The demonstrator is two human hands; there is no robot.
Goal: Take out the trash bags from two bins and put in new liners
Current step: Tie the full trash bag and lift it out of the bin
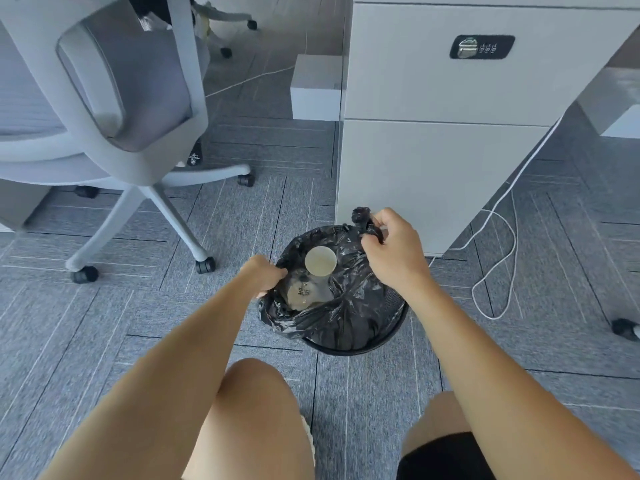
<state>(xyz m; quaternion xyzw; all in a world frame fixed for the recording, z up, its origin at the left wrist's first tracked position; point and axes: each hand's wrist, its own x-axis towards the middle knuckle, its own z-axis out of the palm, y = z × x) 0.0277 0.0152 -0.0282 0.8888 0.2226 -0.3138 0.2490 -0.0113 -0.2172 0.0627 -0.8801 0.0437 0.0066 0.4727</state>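
A black mesh bin (394,323) stands on the carpet just in front of my knees. A black trash bag (349,306) lines it, its mouth loosened and bunched above the rim. Inside lie a paper cup (320,260) and a clear plastic lid or cup (304,292). My left hand (263,273) grips the bag's left edge. My right hand (391,247) pinches a gathered tuft of the bag at its far right edge, lifted slightly above the bin.
A white drawer cabinet (443,150) with a combination lock stands right behind the bin. A grey office chair (114,109) on castors sits at the left. A white cable (502,237) loops over the carpet at the right. A white box (317,88) lies further back.
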